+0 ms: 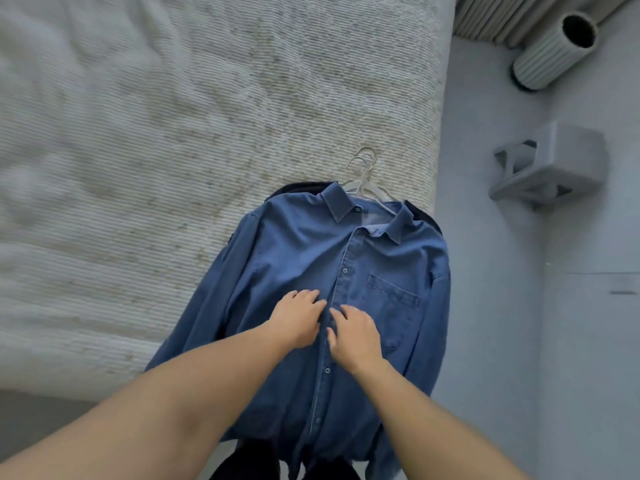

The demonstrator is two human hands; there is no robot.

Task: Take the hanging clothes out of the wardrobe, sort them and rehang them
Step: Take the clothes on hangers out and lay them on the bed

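My blue denim shirt (294, 258) lies face up on the cream bed cover (138, 133), buttoned, chest pocket showing, its white hangers (362, 178) poking out past the collar, something dark beneath it; my left hand (296, 320) pinches the cloth just left of the placket; my right hand (353, 336), fingers curled, grips the button strip beside it.

shirt (298, 258) lies on bed (138, 133), hangers (363, 178) at its collar.
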